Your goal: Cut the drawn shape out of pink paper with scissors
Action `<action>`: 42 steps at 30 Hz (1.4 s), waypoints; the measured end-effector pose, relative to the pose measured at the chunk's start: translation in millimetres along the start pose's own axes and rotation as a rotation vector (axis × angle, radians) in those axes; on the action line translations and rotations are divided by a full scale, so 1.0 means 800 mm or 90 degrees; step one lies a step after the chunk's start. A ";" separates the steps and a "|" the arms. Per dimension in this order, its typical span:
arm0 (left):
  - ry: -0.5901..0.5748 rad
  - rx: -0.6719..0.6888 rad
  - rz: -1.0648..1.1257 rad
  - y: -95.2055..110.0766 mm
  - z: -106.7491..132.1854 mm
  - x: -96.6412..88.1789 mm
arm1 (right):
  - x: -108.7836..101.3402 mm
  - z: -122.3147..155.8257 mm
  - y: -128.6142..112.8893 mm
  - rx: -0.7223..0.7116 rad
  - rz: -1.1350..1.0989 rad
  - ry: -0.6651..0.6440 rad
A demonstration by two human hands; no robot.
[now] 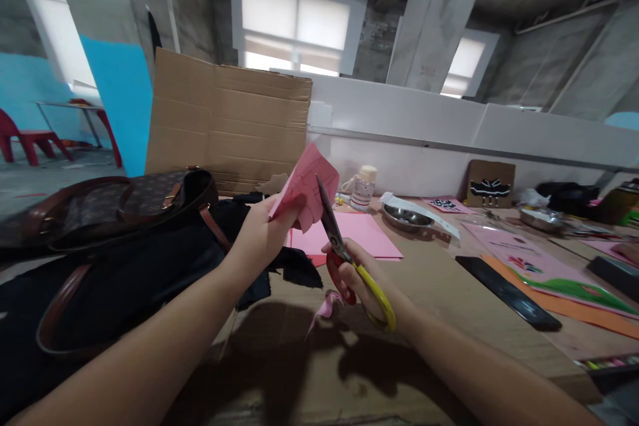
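Note:
Pinched in my left hand point(264, 229) is a piece of pink paper point(312, 176) with dark lines drawn on it, tilted up above the table. My right hand point(357, 263) grips a pair of scissors point(374, 299) with red and yellow handles. The metal blades point up and lie against the right side of the paper; whether they are parted I cannot make out. Below my right hand is a curled pink paper scrap point(327, 306). Behind both hands a larger pink sheet point(369, 236) lies flat, near pieces of black cloth point(299, 266).
At left sit a brown patterned handbag point(154, 203) and dark fabric. A cardboard panel point(249, 126) stands behind. Further right are a clear bottle point(363, 190), a metal bowl point(407, 216), a black phone-like slab point(506, 289) and a pink decorated sheet point(524, 256). Cardboard point(449, 319) covers the tabletop.

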State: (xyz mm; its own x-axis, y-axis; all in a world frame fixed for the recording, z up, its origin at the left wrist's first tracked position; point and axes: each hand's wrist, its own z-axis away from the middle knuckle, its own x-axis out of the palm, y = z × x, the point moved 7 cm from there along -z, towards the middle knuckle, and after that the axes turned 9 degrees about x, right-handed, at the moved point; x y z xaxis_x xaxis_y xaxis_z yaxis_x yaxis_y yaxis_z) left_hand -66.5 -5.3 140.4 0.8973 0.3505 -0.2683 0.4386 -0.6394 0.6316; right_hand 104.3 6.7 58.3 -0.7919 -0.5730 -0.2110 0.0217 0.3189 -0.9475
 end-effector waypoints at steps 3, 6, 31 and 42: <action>0.002 -0.024 0.049 0.004 0.000 0.002 | 0.001 0.001 0.000 0.017 -0.001 -0.006; 0.000 -0.034 0.086 0.005 0.000 0.004 | 0.002 0.002 -0.002 0.023 0.004 -0.006; 0.068 -0.047 0.092 0.003 -0.005 -0.012 | -0.002 0.003 0.002 0.040 0.047 0.034; 0.079 -0.030 0.097 0.006 -0.008 -0.013 | 0.000 0.004 0.003 0.050 0.020 0.021</action>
State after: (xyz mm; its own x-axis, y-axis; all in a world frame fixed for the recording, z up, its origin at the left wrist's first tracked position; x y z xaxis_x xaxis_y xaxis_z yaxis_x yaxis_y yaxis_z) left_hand -74.0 -7.8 151.0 0.9390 0.3353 -0.0765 0.2921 -0.6602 0.6919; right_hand 106.3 5.5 55.1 -0.8102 -0.5376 -0.2336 0.0935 0.2748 -0.9569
